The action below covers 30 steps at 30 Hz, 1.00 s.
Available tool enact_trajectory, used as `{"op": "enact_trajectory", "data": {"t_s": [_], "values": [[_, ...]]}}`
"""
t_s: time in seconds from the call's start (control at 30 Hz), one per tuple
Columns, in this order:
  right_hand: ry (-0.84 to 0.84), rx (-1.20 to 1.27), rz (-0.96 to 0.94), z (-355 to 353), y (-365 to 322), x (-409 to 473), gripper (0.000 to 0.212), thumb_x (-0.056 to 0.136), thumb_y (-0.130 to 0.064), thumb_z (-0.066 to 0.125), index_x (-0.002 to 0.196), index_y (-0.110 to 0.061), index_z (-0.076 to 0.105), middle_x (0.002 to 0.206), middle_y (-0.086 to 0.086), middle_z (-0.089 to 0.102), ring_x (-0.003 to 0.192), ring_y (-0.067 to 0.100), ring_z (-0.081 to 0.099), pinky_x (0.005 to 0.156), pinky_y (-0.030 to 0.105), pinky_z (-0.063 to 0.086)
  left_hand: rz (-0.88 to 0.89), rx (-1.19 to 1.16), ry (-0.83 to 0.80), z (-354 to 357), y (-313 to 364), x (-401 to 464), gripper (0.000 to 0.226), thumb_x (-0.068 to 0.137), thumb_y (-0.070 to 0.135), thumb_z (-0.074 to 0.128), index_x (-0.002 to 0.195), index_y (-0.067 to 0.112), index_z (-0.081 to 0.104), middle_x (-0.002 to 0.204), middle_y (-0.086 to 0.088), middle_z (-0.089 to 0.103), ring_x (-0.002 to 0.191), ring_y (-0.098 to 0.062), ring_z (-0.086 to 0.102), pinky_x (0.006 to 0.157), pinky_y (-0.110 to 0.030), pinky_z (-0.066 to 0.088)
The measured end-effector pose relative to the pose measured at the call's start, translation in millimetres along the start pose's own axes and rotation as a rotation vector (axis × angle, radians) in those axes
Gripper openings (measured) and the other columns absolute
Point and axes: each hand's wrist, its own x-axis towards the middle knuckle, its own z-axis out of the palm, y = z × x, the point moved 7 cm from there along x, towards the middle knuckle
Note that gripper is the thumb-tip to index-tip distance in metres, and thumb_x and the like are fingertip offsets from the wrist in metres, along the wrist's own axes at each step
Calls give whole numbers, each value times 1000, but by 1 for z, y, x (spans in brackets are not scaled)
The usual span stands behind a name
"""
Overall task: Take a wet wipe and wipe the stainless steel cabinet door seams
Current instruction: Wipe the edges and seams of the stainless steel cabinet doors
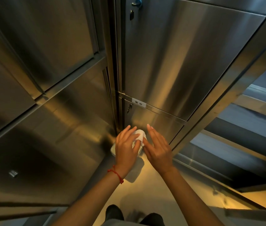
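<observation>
Both hands meet low in front of the stainless steel cabinet (177,62), just before its lower right door (155,121). The left hand (126,147) holds the wet wipe (140,135), a white bunched wad: its thumb and fingers curl round the near side of the wipe, and the fingertips reach toward the bottom of the vertical door seam (120,111) that runs between the two cabinet columns. A red string bracelet (116,173) circles the left wrist. The right hand (157,150) lies just beside the wipe on its right, fingers straight and together, pointing up at the door; its thumb touches the wipe's lower edge, but whether it pinches the cloth cannot be told. Under the hands a pale, flat rectangular pack (113,150) shows at its left corner only, the rest hidden, so what it is stays unclear. Above the hands, at the top edge of the lower right door, sits a small white label (138,102) with dark characters, and a little key lock (129,107) lies just left of and below it. The tall upper right door (186,46) carries a second lock (131,14) and a handle (136,3) near its top left corner. Dark shoes (114,212) stand on the yellowish floor (145,190) at the bottom edge.
</observation>
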Motion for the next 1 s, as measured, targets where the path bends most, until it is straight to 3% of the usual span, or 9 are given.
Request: {"op": "enact_trajectory", "data": {"t_s": [0.2,0.27,0.4,0.47,0.57,0.73,1.0], "values": [[-14,27,59,1,8,4,44,101,-32,39,107,-2,70,123,21,59,113,33,59,92,38,48,-94,-67,-100,14,-7,-1,37,86,26,53,113,5,66,122,-9,62,122,-23,48,101,-37,33],[-24,44,82,1,10,4,43,100,-31,40,107,-1,70,124,21,59,114,32,59,94,37,46,-86,-78,-99,15,-6,0,37,83,27,58,112,5,66,119,-10,63,119,-24,51,101,-40,36],[-48,96,95,2,13,5,48,99,-37,37,109,-1,69,123,20,60,112,32,60,94,37,43,-66,-121,-98,17,-3,2,39,79,21,69,113,2,65,113,-13,66,108,-22,56,94,-30,36],[-77,117,70,3,13,5,49,100,-38,37,112,-3,68,124,18,61,113,30,59,95,36,43,-66,-126,-72,15,-4,5,33,81,14,67,111,0,66,109,-15,67,104,-25,59,93,-32,38],[-114,155,53,6,16,4,43,96,-35,44,115,-4,67,125,15,61,116,27,58,98,34,40,-19,-100,-56,11,-4,10,28,80,9,59,104,-1,69,101,-16,70,98,-30,64,90,-40,42],[-122,244,103,8,19,4,38,85,-24,61,115,-1,66,122,15,62,114,26,59,94,37,47,40,-53,-61,8,-8,15,23,80,5,59,99,-2,70,97,-15,71,94,-33,66,90,-41,39],[-187,354,167,14,13,15,56,75,-16,79,123,3,58,126,16,59,116,26,57,95,38,45,125,-26,-58,2,-3,14,21,74,-3,60,91,-1,72,89,-15,72,85,-33,69,86,-49,42]]}}
